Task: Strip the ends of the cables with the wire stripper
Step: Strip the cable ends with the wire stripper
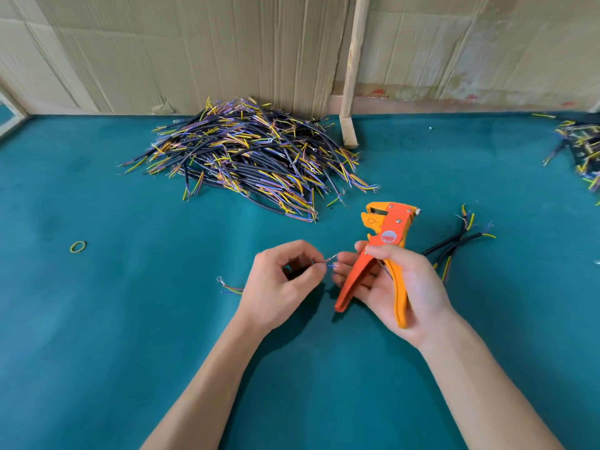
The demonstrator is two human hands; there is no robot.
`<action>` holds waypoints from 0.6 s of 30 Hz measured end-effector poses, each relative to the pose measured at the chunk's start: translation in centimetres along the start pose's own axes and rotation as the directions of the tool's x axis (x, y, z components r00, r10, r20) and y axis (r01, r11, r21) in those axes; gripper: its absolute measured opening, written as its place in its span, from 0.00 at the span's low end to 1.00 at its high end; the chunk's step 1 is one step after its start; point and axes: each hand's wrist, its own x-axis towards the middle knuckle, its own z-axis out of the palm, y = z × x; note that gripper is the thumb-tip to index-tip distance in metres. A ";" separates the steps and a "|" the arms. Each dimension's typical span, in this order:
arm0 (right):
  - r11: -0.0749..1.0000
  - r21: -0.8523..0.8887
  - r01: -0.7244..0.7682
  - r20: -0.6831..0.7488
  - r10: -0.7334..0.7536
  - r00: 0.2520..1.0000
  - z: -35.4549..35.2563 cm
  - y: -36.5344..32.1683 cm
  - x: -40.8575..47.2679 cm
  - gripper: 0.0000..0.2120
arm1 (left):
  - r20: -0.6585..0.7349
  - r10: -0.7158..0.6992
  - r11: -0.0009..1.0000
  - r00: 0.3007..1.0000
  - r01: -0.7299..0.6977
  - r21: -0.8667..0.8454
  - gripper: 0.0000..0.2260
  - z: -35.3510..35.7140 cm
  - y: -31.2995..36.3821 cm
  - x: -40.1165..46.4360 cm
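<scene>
Left hand (282, 280) pinches the cable (329, 259), thin ends pointing right at the right hand (399, 287), which grips the stripper (386, 235), head up beyond them.

1. A teal table cover (97, 319) spreads across the whole work surface and serves as the landmark here.
2. A small yellow-green rubber band (78, 246) lies flat on the cover's left part, by itself.
3. Creased cardboard sheets (194, 53) stand upright along the cover's far edge, forming a back wall.
4. A pale wooden strip (352, 69) leans upright against the cardboard right of the middle, its foot resting on the cover's far edge.
5. A tiny pale speck (430, 127) sits on the cover near the far edge, right of the strip's foot; what it is cannot be told.
</scene>
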 end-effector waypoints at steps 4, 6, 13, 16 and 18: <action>0.998 -0.052 -0.025 0.046 0.027 0.999 0.0 -0.1 -0.2 0.14 | 0.017 -0.009 1.000 1.000 0.009 0.015 0.04 -0.1 0.3 -0.1; 0.997 -0.064 -0.047 0.067 0.052 0.996 0.0 -0.1 -0.3 0.13 | 0.022 -0.019 1.000 1.000 0.018 0.023 0.03 0.0 0.4 -0.1; 0.997 -0.051 -0.056 0.156 0.064 0.986 -0.1 0.0 -0.5 0.11 | 0.009 -0.034 0.998 0.999 0.033 0.058 0.03 0.0 0.3 0.0; 0.999 -0.029 -0.044 0.171 0.048 0.984 -0.3 -0.2 -0.6 0.11 | -0.019 -0.045 0.995 0.999 0.047 0.094 0.04 0.2 0.0 0.1; 1.000 -0.004 -0.022 0.165 0.022 0.986 -0.5 -0.6 -0.7 0.09 | -0.059 -0.062 0.989 0.996 0.070 0.127 0.05 0.4 -0.1 0.2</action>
